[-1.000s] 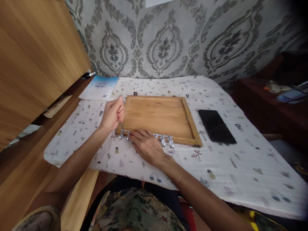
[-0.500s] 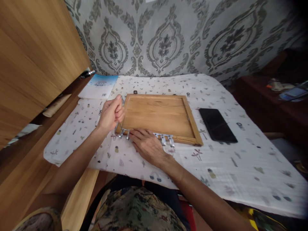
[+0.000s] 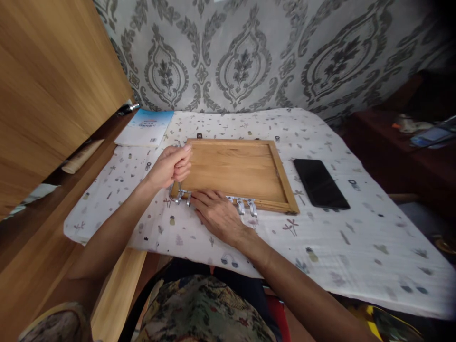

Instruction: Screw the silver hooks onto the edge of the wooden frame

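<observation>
A wooden framed board (image 3: 233, 165) lies flat on the cloth-covered table. Along its near edge sits a row of metal hooks (image 3: 252, 207), some of them hidden by a hand. My left hand (image 3: 173, 166) is closed in a fist over the board's left edge, round a thin tool (image 3: 179, 185) whose lower end meets the leftmost hook. Most of that tool is hidden in the fist. Fingers spread low and flat, my right hand (image 3: 217, 213) rests on the board's near edge and the middle of the hook row.
A black phone (image 3: 321, 184) lies right of the board. At the back left is a booklet (image 3: 145, 127). A wooden cabinet (image 3: 60, 71) rises on the left, and a patterned cloth (image 3: 245, 61) hangs behind the table (image 3: 342, 256). More items lie at the far right.
My left hand has turned and shifted slightly right over the board's left edge, its closed grip unchanged. My right hand stays in place on the near edge.
</observation>
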`<state>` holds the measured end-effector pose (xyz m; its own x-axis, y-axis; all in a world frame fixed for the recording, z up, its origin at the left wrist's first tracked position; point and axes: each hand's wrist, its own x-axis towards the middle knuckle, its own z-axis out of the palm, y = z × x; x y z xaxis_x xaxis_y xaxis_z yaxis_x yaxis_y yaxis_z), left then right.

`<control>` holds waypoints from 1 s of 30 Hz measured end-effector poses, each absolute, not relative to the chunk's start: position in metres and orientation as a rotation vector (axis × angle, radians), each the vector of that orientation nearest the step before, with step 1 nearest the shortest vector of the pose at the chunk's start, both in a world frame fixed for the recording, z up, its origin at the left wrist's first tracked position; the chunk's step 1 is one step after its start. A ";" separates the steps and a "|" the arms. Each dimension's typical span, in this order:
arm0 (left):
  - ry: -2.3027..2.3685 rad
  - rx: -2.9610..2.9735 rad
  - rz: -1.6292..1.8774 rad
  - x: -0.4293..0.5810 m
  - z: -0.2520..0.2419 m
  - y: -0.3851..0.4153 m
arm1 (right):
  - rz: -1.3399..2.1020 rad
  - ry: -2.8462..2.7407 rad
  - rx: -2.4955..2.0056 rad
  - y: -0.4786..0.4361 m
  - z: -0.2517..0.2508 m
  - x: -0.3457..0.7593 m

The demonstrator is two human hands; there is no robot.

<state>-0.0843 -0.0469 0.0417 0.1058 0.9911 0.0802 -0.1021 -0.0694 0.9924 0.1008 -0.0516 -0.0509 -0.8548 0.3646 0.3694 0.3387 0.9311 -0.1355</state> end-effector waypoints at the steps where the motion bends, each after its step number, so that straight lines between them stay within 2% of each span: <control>1: 1.033 1.298 1.180 -0.087 0.040 -0.045 | 0.095 -2.691 -0.514 -0.052 -0.051 0.101; 6: 1.180 1.601 0.899 -0.100 0.023 -0.041 | 0.077 -2.688 -0.520 -0.051 -0.052 0.101; 11: 1.139 1.310 1.405 -0.101 0.030 -0.046 | 0.022 -2.699 -0.496 -0.051 -0.051 0.101; 14: 1.116 1.120 1.575 -0.095 0.040 -0.051 | 0.011 -2.698 -0.497 -0.051 -0.050 0.101; 30: 1.103 0.956 1.622 -0.086 0.035 -0.059 | 0.041 -2.688 -0.493 -0.052 -0.050 0.101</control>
<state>-0.0863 -0.0591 0.0347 -0.2720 0.9572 0.0989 -0.2603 -0.1721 0.9501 0.1007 -0.0515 -0.0501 -0.8555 0.3463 0.3850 0.3345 0.9371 -0.0997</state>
